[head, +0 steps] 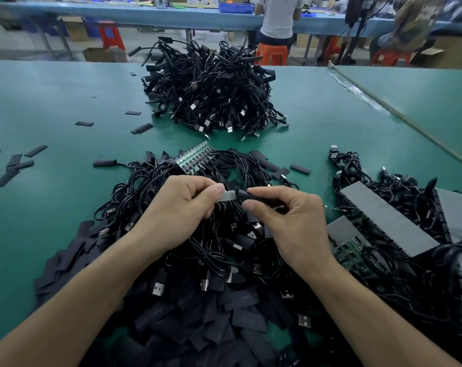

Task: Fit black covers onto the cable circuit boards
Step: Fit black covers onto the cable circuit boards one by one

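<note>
a: which step is this?
b: sliding on. the left hand (182,207) pinches the circuit board (227,196) in its fingers (219,188). the right hand (290,221) is clamped on the black cover (244,194), whose mouth meets the board between both hands.
a: next?
b: probably push the cover further along, keeping it straight.

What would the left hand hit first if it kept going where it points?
Likely the cover held by the right hand; the left hand aims its board straight at it, though depth is unclear.
</note>
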A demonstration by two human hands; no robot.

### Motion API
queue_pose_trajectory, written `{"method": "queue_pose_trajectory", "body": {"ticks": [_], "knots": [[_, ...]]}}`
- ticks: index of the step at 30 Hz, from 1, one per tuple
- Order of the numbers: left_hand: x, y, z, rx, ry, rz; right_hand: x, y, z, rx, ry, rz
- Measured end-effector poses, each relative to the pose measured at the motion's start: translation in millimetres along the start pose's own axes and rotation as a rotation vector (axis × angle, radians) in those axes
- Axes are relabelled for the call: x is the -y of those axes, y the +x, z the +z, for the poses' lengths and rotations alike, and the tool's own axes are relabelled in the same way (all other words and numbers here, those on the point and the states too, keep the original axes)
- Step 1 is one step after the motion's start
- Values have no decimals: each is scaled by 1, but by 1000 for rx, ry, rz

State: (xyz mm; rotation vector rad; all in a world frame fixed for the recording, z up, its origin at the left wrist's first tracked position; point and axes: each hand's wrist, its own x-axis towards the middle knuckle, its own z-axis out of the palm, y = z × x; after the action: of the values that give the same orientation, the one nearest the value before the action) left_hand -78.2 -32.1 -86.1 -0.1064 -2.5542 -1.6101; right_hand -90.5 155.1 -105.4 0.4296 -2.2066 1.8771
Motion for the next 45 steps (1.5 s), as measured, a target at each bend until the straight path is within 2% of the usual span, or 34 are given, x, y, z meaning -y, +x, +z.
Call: {"method": "queue_pose_trajectory", "body": {"ticks": [9, 25, 29, 38, 45], "knots": [[-1, 0, -3, 13, -196, -3, -2, 2, -1, -22, 6, 41], [-2, 0, -6, 47, -138, -48, -5, 0, -3, 98, 15, 108], [-2, 0, -6, 9, -174, -65, -6, 0, -3, 147, 45, 115], [-2, 1, -9, 39, -146, -66, -7, 0, -2, 80, 36, 124], [0, 1, -7, -5, -120, -41, -7, 0, -4, 148, -19, 108]]}}
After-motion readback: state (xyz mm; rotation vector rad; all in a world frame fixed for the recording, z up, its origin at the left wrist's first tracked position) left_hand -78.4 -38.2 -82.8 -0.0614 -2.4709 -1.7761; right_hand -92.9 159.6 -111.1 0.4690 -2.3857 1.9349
